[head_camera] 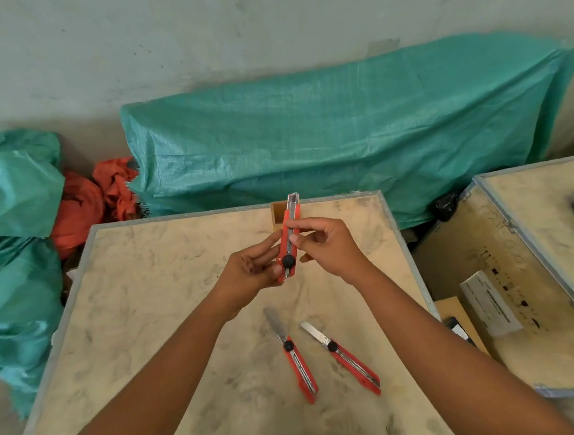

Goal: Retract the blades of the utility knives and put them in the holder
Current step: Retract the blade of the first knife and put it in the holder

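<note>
I hold a red utility knife [289, 241] upright above the table, its black wheel low on the handle and a short bit of blade showing at the top. My left hand [249, 275] grips its lower part; my right hand [325, 245] pinches its middle with thumb and forefinger. Behind it, at the table's far edge, stands a small wooden holder [277, 214], partly hidden by the knife. Two more red knives lie on the table with long blades out: one [295, 357] on the left, one [344, 353] on the right.
The work surface is a plywood crate top [149, 314] with a metal rim. A second open crate [509, 268] with a white box stands to the right. Green tarpaulin bundles [341, 137] and orange cloth [95, 201] lie behind and to the left.
</note>
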Demonstrator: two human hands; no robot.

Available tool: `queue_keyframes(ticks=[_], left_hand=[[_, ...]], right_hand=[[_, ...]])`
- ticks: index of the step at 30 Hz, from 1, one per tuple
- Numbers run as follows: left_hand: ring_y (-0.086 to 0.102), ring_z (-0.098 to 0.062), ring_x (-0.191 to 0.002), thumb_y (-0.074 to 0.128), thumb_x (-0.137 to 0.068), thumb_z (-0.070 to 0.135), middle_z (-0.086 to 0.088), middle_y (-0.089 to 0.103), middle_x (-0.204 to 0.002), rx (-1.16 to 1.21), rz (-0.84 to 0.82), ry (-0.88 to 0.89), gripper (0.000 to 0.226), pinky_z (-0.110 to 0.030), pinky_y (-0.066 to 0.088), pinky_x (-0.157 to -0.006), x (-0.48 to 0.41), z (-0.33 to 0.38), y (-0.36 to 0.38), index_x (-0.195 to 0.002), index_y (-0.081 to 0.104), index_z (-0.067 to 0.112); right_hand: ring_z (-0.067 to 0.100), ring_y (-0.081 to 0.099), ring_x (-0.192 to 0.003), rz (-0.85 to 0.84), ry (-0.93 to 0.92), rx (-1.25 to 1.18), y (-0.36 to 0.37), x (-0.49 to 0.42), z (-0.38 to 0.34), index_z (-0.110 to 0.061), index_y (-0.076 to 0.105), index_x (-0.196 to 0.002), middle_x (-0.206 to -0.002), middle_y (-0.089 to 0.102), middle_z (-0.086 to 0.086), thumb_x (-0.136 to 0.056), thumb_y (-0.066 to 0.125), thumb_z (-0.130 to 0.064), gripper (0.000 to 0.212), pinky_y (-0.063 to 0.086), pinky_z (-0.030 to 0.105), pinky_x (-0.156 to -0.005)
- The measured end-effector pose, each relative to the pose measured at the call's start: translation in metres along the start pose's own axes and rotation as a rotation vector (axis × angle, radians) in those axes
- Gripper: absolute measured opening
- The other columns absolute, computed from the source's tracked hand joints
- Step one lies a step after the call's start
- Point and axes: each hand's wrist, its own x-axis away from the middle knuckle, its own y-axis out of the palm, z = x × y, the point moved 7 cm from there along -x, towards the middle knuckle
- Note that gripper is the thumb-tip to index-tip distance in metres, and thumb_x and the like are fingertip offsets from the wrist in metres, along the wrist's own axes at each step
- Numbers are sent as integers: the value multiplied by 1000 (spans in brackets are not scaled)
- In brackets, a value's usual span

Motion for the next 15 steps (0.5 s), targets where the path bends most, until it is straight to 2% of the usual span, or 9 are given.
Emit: queue_keyframes(ticks=[2, 6, 9, 11, 12, 15], left_hand=[[66, -24, -115, 64, -88, -4, -2, 65, -131, -3, 17, 1, 60, -38, 58, -90, -28, 6, -7, -141, 50, 21], [69, -15, -104, 66, -87, -2, 1, 63, -134, -50, 23, 15, 56, -39, 57, -89, -84, 14, -18, -138, 54, 18], [67, -12, -108, 70, -87, 7, 3, 64, -133, -155, 79, -58, 53, -38, 55, -85, -125, 9, -31, -137, 55, 19], [65, -11, -107, 73, -85, 10, 1, 61, -137, -283, 133, -94, 58, -30, 52, -83, -149, 1, -42, -139, 53, 16], [63, -13, -111, 75, -83, 14, 0, 57, -141, -371, 162, -105, 63, -29, 50, -86, -160, -4, -49, -141, 50, 16], [47, -23, -134, 82, -75, 28, -1, 42, -153, -632, 181, -155, 87, -38, 42, -105, -188, -23, -64, -149, 36, 21]], right_hand=[[20, 75, -89, 20, -3, -18, -8, -26, 2, -16, 75, -117, -111, 76, 11, -93, 69, -4, 27, 65, 35, -67], [5, 74, -75, 89, 34, -31, -21, -78, 14, -11, 76, -115, -105, 76, 14, -94, 67, 0, 26, 61, 22, -63], [8, 75, -75, 168, 43, -5, -30, -111, 32, -14, 77, -115, -99, 76, 2, -93, 68, -1, 27, 64, 29, -66], [6, 73, -72, 218, 31, 93, -35, -129, 46, -19, 78, -113, -98, 76, -6, -91, 70, -4, 27, 64, 30, -70], [6, 73, -73, 236, 18, 152, -36, -137, 52, -20, 78, -113, -99, 77, -8, -90, 71, -6, 28, 63, 29, -72], [11, 72, -86, 266, -40, 310, -34, -155, 69, -27, 78, -111, -106, 78, -6, -89, 72, -11, 28, 59, 27, -79]])
